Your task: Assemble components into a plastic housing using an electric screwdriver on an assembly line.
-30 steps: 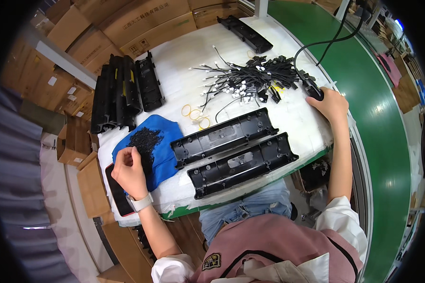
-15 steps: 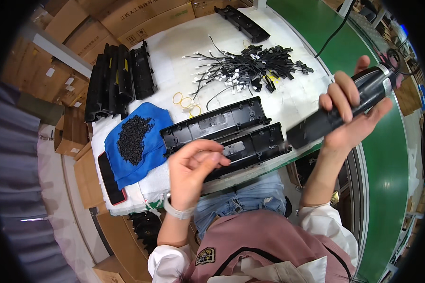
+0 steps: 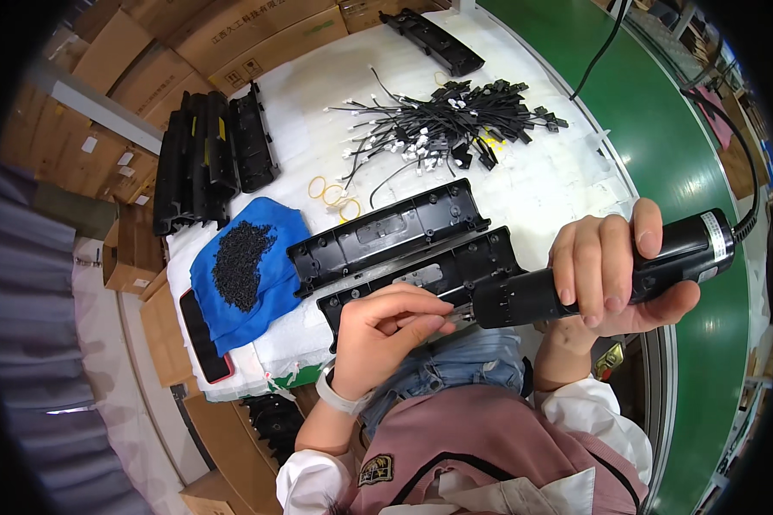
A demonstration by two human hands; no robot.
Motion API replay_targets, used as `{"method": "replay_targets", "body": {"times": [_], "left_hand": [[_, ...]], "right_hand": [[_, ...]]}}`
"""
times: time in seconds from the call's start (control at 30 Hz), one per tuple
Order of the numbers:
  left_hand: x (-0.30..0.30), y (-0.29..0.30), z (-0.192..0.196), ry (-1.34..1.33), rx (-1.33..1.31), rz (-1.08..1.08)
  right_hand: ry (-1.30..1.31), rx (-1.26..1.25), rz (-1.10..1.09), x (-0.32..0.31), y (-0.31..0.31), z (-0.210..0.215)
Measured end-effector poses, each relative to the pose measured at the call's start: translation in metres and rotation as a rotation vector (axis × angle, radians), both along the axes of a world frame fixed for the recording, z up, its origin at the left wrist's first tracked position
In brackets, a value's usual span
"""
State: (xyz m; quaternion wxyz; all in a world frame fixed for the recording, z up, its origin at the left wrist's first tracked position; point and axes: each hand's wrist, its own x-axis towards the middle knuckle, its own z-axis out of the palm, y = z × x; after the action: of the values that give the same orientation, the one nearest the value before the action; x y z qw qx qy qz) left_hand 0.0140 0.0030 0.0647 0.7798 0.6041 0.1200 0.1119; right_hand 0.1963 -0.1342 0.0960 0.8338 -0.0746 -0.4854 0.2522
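My right hand point(image 3: 605, 270) is wrapped round a black corded electric screwdriver point(image 3: 515, 299), held nearly level with its tip to the left. Thumb and fingers of my left hand point(image 3: 391, 330) are pinched together at that tip; what is between them, if anything, is too small to make out. Both hands are over the near edge of the table, just in front of a long black plastic housing point(image 3: 485, 264). A second such housing point(image 3: 434, 210) lies parallel behind it, hollow side up. To the left, a heap of small black screws point(image 3: 237, 266) rests on a blue cloth point(image 3: 283, 221).
A phone point(image 3: 204, 339) lies at the table's left edge. More black housings point(image 3: 199, 163) stand in a row at the left; another point(image 3: 434, 43) lies at the back. Black cables with white connectors point(image 3: 464, 124) and yellow rubber bands point(image 3: 335, 196) lie on the white table covering.
My right hand has swung the screwdriver down, turning it almost level. My left hand has moved right and slightly nearer me, so its fingertips now meet the screwdriver's tip.
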Motion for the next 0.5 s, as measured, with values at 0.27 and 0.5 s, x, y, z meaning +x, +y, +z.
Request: {"method": "replay_targets", "body": {"times": [0.27, 0.5], "left_hand": [[0.001, -0.003, -0.003, 0.077, -0.015, -0.044], [0.041, 0.010, 0.012, 0.018, 0.227, 0.095]], "right_hand": [[0.055, -0.103, -0.036, -0.008, -0.004, -0.002], [0.163, -0.017, -0.041, 0.001, -0.015, -0.009]]}}
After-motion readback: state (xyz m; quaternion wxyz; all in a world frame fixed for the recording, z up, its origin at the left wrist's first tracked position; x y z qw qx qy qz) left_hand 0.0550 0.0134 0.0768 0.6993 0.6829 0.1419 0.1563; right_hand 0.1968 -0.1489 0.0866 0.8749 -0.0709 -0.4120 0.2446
